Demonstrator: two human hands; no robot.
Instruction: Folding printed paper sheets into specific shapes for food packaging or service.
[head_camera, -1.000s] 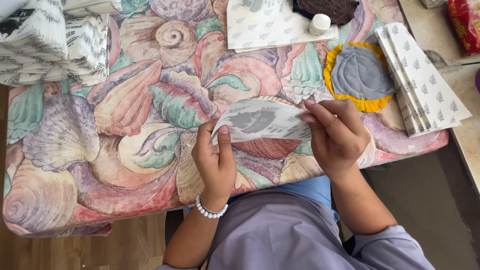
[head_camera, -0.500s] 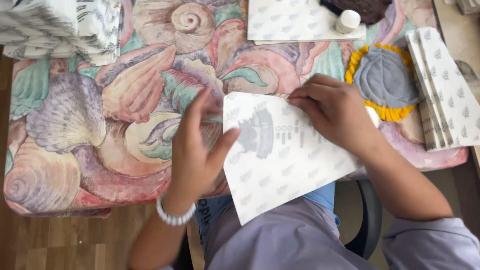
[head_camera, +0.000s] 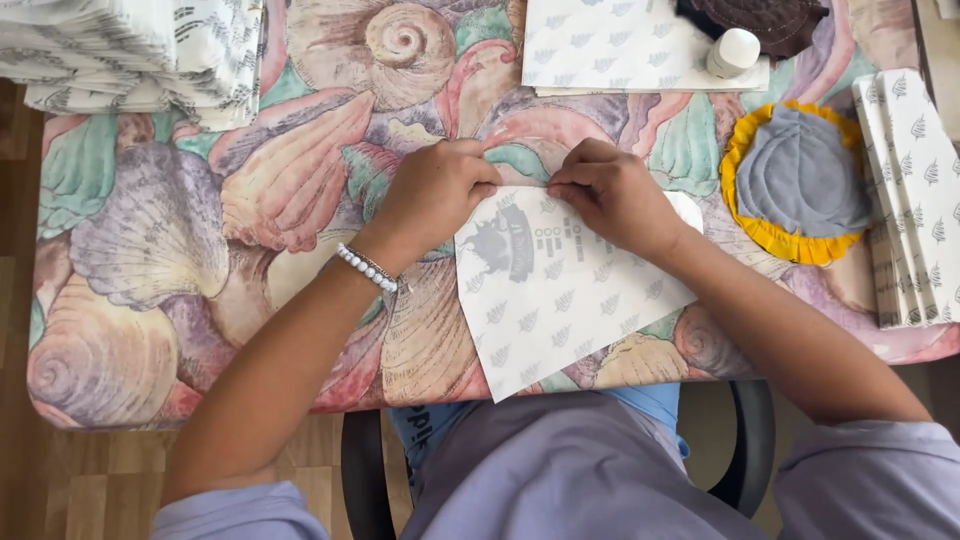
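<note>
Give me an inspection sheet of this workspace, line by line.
Surface: table under a shell-print cloth.
Job's things: printed paper sheet, flat, its lower corner over the table edge.
Clutter: paper stack far left; sheets, glue bottle, dark mat at the top; grey-and-yellow pad; folded papers right.
Hands: left hand and right hand press the sheet's top edge.
Cables: nothing seen.
Surroundings: wood floor, chair.

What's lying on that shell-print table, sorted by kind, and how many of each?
Paper sheet under both hands: 1
Paper stacks: 3
Grey and yellow round cloth piece: 1
Dark round cloth piece: 1
White bottle: 1
Total: 7
</note>
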